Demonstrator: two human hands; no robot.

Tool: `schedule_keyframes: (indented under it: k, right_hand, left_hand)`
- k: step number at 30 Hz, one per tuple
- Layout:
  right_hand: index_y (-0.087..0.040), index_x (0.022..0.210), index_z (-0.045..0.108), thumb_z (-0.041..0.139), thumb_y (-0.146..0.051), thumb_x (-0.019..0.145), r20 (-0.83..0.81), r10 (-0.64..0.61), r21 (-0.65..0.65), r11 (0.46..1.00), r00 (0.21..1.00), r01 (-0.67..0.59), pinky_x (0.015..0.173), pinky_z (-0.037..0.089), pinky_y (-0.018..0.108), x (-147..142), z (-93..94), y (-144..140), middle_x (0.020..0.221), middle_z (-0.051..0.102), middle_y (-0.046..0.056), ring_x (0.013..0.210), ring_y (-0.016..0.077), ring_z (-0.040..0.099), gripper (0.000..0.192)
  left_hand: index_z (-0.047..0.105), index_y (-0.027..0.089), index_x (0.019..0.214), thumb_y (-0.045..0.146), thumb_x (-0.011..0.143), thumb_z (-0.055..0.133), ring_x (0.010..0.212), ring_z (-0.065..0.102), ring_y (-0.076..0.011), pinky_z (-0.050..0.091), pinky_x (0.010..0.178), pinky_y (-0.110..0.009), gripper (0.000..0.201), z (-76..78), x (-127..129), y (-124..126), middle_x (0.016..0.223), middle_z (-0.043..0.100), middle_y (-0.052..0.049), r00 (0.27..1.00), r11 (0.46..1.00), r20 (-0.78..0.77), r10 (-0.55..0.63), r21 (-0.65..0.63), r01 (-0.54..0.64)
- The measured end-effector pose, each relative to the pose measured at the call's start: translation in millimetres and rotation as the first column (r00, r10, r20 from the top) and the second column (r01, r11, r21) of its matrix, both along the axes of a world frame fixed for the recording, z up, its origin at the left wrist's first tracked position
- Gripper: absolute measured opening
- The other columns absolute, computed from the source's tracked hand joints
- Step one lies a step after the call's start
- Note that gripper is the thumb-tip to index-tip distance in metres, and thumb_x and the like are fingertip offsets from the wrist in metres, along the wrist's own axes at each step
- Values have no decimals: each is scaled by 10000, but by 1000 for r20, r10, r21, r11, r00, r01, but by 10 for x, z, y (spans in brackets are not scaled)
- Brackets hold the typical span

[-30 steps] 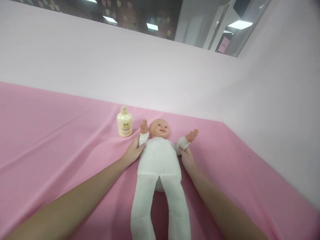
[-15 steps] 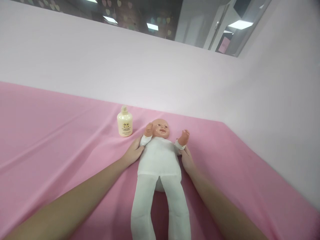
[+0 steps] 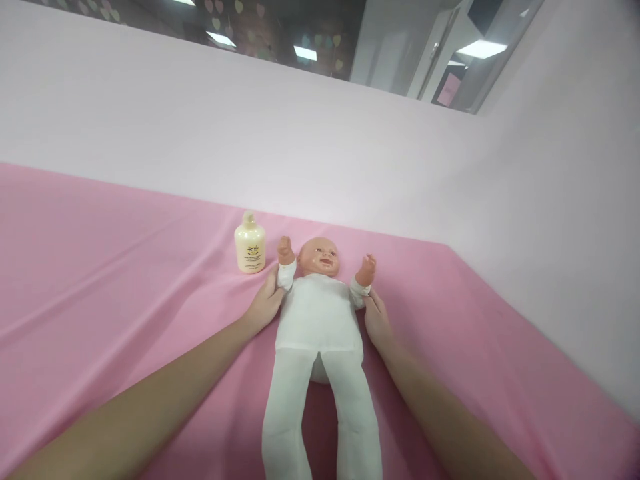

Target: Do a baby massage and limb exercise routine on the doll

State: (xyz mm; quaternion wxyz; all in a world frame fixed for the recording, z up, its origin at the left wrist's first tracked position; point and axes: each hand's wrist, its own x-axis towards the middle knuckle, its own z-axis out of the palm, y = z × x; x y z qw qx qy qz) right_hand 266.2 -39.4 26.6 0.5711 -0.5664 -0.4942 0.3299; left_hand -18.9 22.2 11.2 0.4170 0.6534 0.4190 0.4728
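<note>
A baby doll (image 3: 320, 313) with a white cloth body lies on its back, its legs pointing toward me. Both of its forearms are raised beside the head. My left hand (image 3: 266, 300) is closed around the doll's arm on the left, below its raised plastic hand. On the other side, my right hand (image 3: 376, 319) grips the doll's other arm near the sleeve. Some of my fingers are hidden behind the doll's arms. A cream pump bottle (image 3: 250, 247) with dark print stands upright to the left of the doll's head, apart from my left hand.
Pink cloth (image 3: 125, 267) with shallow folds covers the surface under the doll. A white wall (image 3: 300, 153) rises behind it and at the right. Higher up, a glass pane (image 3: 280, 33) reflects ceiling lights.
The doll's left-side arm has swung outward, away from its head, with my left hand shifting slightly. Its right-side arm has moved slightly inward and up. The bottle stays put.
</note>
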Motion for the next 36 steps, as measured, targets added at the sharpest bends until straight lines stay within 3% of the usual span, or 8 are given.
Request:
schedule_keyframes:
  k: [5,10,19,25,29,33,36]
  right_hand:
    - [-235,1312,715,554,-491,929,31,-5,-3,1000,1000,5,1181,433,505,-11,43,-14,1417,702,87,1344,321,614,489]
    - [-302,1564,513,525,-512,976,93,-23,58,998,995,18,1300,297,539,-3,17,4,1636,520,48,1536,292,454,625]
    - [-339,1706,191,487,-615,1015,167,-52,96,995,985,36,1351,164,539,47,-97,51,1785,233,21,1659,255,205,800]
    - [-302,1709,193,510,-606,1006,154,-35,25,999,987,32,1347,178,502,71,-120,55,1786,224,27,1646,242,248,829]
    - [-300,1680,312,524,-562,1002,151,-30,32,999,988,25,1327,253,503,70,-134,65,1746,340,39,1594,251,369,757]
    - [-277,1619,454,547,-518,979,176,-61,22,998,982,58,1322,263,516,65,-135,74,1696,435,64,1573,272,403,690]
    - [-249,1621,451,559,-489,964,195,-64,-5,998,979,66,1316,274,517,74,-152,83,1683,453,85,1564,279,415,708]
  left_hand:
    - [264,230,1515,296,974,520,1381,557,-284,429,1185,-506,602,-118,1,65,1461,572,-153,999,998,13,49,-47,-48]
    - [289,239,1385,295,973,537,1333,580,-271,441,1154,-479,485,-165,18,93,1445,541,-156,996,997,36,81,-14,-81]
    - [335,240,1334,335,987,544,1242,626,-251,495,1080,-439,417,-146,11,79,1347,581,-124,998,997,17,67,-31,-66]
    - [337,241,1408,348,991,543,1217,634,-248,505,1061,-439,478,-154,-4,98,1447,537,-141,998,998,-3,64,-27,-64]
    - [398,241,1424,346,992,534,1190,635,-248,509,1055,-448,465,-145,0,93,1489,527,-138,997,997,-25,75,27,-75]
    - [501,258,1449,363,993,530,1250,605,-287,468,1121,-493,469,-82,-13,44,1476,573,-117,981,988,-145,130,98,-116]
    - [540,267,1468,388,999,529,1278,595,-322,464,1127,-525,484,-31,-44,21,1476,586,-118,951,983,-260,165,123,-137]
